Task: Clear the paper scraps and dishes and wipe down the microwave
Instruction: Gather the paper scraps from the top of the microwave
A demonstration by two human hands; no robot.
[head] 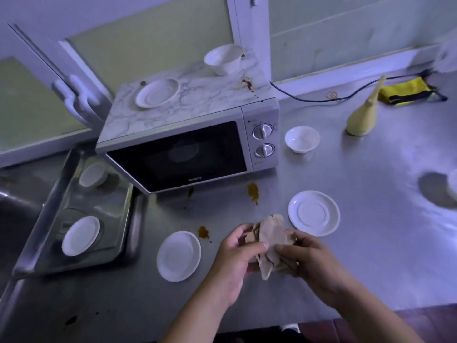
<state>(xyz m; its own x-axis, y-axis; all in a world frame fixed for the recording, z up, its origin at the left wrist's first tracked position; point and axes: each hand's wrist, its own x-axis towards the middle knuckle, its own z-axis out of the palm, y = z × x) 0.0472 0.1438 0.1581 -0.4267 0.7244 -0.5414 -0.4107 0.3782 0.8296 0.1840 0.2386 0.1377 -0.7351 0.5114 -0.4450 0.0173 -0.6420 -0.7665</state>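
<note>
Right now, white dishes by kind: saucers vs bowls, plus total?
Saucers: 4 (microwave-top saucer, right counter saucer, front counter saucer, sink saucer)
Bowls: 3 (microwave-top bowl, counter bowl, sink bowl)
Total: 7
White thing cut off at the right edge: kind unclear, not counted.

Bare forearms (197, 315); bare left hand (236, 256), right hand (310, 258).

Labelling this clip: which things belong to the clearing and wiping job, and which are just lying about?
Job: paper scraps in left hand and right hand, microwave, top saucer, top bowl, counter bowl, right saucer, front saucer.
Lying about: yellow bottle, yellow pouch, black cable.
</note>
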